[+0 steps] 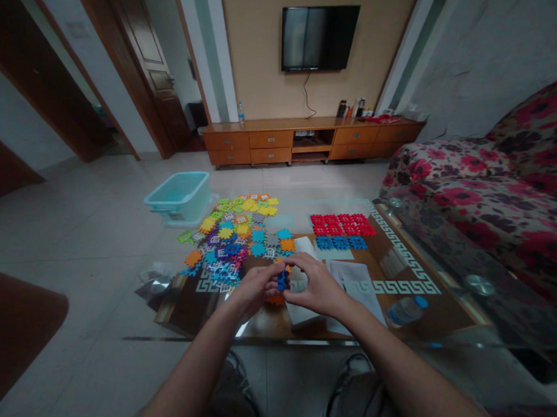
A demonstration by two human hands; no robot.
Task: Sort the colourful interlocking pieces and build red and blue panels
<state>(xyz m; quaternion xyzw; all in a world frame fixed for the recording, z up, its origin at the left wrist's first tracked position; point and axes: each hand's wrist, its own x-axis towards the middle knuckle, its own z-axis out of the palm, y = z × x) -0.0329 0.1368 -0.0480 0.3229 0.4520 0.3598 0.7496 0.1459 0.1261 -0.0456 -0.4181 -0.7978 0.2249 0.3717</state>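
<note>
Above the near middle of the glass table (418,329), my left hand (262,281) and my right hand (316,283) meet around a small dark blue interlocking puzzle tile (282,279). It is seen nearly edge-on, and the fingers of both hands pinch it from either side. Beyond my left hand spreads a loose heap of colourful puzzle tiles (227,248) in yellow, green, orange, purple and blue. Farther right, several red tiles (342,225) lie in neat rows, with a shorter row of blue tiles (340,242) along their near side. Part of an orange tile (274,301) shows below my hands.
A turquoise plastic bin (179,198) stands beyond the heap at the left. White papers (355,288) lie right of my hands, near a water bottle (406,311) on its side. A floral sofa (483,191) borders the right; a low wooden cabinet (270,143) lines the far wall.
</note>
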